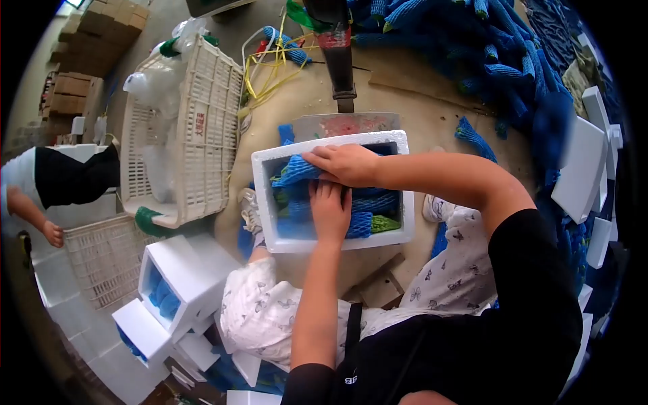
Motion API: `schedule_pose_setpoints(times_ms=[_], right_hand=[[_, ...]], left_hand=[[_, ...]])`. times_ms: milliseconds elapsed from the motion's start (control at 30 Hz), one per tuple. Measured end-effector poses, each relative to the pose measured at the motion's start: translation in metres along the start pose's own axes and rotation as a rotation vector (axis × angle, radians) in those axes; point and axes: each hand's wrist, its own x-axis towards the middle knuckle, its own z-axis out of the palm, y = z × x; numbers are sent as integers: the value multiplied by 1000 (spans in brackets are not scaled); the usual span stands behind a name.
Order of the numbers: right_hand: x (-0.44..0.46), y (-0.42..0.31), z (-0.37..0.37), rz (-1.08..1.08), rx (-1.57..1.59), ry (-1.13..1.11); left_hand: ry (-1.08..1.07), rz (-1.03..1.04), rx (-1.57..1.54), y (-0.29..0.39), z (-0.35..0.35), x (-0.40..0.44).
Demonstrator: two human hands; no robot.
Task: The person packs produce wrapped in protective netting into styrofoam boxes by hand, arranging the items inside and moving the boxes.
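Observation:
A white foam box stands in front of me, packed with bitter gourds in blue foam net sleeves. One bumpy green bitter gourd shows partly bare at its near right corner. My right hand reaches across the far side, its fingers and thumb around part of a blue-netted gourd at the upper left. Just nearer to me, my left hand lies with its fingers stretched flat over the netted gourds. The fingertips of my left hand are partly hidden under my right hand.
A large pile of blue-netted gourds lies at the upper right. At the left stands a white plastic crate with clear plastic bags. More foam boxes are at lower left; white lids lean at right. Another person's hand is far left.

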Motion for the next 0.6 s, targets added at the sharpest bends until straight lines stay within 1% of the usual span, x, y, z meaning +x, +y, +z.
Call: schedule_pose_setpoints(times_ms=[33,100,133,200,267,300,333,400,433,500,533,567,600], right_hand=[[0,-5,4,-15,-3,-16],[-5,-12,10,-12,-304,114],[-5,-18,0,-61,-386,154],[0,-13,-7,-102,-559,137],[0,5,14,4,-475,84],[1,8,21,65,-428,57],[4,7,17,64,-432,64],[1,3,9,88,-293,-43],[-4,5,4,52,-161,75],[-25,-37,-45,111,62,288],[-45,-73,-74,87,151,324],[-69,-108,-98,-3,172,225],[-92,-131,-109,-148,243,82]], left_hand=[[3,-9,-16,-1,0,2],[8,-28,-41,2,-3,-2],[-9,-32,-54,9,-11,-4],[-3,-28,-65,12,-15,-4],[3,-55,-151,17,-20,-25],[1,-70,-144,20,-24,-28],[5,-64,-141,22,-31,-29],[-33,-105,-91,31,-52,-32],[13,-98,-60,39,-71,-30],[51,-89,-107,35,-113,-37],[86,-48,-5,36,-141,-39],[157,-6,40,32,-162,-43],[223,28,101,24,-176,-50]])
